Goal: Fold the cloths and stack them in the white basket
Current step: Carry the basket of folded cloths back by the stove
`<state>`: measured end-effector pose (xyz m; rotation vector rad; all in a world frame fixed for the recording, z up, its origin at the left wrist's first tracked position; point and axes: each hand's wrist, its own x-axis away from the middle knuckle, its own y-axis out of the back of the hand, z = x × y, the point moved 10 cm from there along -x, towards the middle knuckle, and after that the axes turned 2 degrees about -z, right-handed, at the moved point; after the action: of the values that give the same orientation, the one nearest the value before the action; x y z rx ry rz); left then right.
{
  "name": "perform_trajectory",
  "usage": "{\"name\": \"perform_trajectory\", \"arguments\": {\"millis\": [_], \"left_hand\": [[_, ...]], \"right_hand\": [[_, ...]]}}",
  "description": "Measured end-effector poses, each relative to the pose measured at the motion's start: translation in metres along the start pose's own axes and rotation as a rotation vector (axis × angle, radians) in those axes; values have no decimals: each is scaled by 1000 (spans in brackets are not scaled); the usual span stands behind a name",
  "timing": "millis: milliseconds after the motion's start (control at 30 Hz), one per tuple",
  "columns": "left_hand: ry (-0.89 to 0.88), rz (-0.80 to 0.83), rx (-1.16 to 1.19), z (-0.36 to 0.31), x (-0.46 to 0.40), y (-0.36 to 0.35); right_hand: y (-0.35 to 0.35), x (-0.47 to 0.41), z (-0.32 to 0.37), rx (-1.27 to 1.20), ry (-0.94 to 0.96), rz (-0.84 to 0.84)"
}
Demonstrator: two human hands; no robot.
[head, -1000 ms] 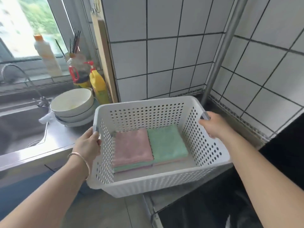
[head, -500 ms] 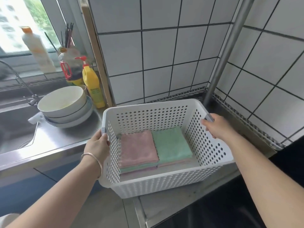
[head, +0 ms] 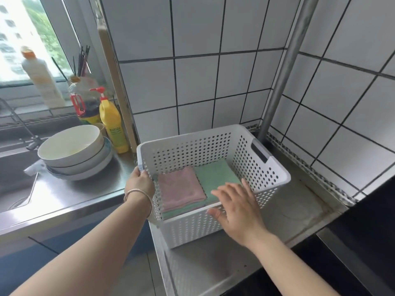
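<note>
Basket: white perforated plastic basket (head: 215, 223) sat on the steel counter (head: 299, 210), long axis running left-right.
Contents: folded pink cloth (head: 180, 188) and folded green cloth (head: 215, 178) were stacked side by side.
Left hand (head: 140, 183): fingers were curled over the left rim.
Right hand (head: 237, 207): fingers were spread at the near rim.

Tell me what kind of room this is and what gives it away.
Most likely a home kitchen. A steel sink with stacked bowls beside it, a yellow pump bottle that looks like dish soap, and white tiled walls around a steel counter all point that way.
</note>
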<state>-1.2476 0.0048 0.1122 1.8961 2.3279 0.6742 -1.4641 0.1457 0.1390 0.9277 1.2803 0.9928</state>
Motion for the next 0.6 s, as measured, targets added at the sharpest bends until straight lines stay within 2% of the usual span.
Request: {"name": "perform_trajectory", "arguments": {"millis": [300,433,600], "left_hand": [[-4,8,42,-16,-33,-43],[-8,12,75,-21,-46,-59],[12,8,117,-28,-59,-75]], "right_hand": [[-1,-45,-47,-163,-195,-143],[0,-60,-61,-132,-230,-220],[-7,-80,-75,-115,-232,-164]]}}
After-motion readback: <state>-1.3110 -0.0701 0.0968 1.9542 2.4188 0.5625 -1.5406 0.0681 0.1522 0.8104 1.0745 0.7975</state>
